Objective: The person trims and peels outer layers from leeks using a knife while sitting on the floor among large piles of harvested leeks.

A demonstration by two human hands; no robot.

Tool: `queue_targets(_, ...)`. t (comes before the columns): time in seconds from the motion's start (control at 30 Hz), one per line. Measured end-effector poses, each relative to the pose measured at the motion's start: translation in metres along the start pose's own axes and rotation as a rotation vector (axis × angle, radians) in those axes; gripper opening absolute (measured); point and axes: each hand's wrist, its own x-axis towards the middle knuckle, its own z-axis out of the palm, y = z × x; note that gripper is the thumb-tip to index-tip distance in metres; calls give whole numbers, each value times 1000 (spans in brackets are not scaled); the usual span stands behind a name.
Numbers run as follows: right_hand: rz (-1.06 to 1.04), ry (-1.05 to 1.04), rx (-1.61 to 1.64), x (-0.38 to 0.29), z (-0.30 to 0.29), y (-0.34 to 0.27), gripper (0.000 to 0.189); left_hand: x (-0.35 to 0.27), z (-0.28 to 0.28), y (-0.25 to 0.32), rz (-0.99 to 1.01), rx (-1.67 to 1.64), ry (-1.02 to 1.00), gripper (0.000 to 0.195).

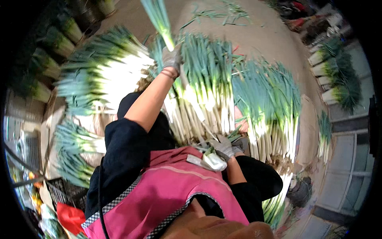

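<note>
My left hand (172, 58), in a grey glove, grips a leek (162, 27) whose green leaves point away from me. A long pale stalk (195, 103) runs from beneath that hand towards my right hand (223, 147); whether it is the same leek is unclear. My right hand, gloved too, is low by my lap at the stalk's lower end, its fingers partly hidden. Just below it is a whitish bundle with a green part (213, 159), blurred. Under and between my hands lies a row of leeks (209, 89), roots towards me.
More leeks lie in piles on the left (113, 71) and right (268, 113). Leek bundles stand along the far left (56, 41) and right (328, 68). Leaf scraps (223, 15) litter the floor ahead. A black crate (65, 191) and a red cloth or bag (70, 218) are at lower left.
</note>
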Motion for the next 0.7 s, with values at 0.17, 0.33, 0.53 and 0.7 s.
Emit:
queue_targets(0.17, -67, 191, -36, -13, -41, 21, 32, -12, 23, -24, -82, 7, -52, 26)
queue_targets(0.33, -284, 57, -731, -1, -35, 67, 49, -21, 46, -43, -1, -33, -90, 25)
queue_targets(0.53, -136, 298, 251, -13, -27, -52, 54, -53, 37, -36, 16, 22, -64, 24)
queue_targets(0.7, -4, 229, 714, -8, -36, -20, 39, -45, 73, -46, -111, -33, -96, 20)
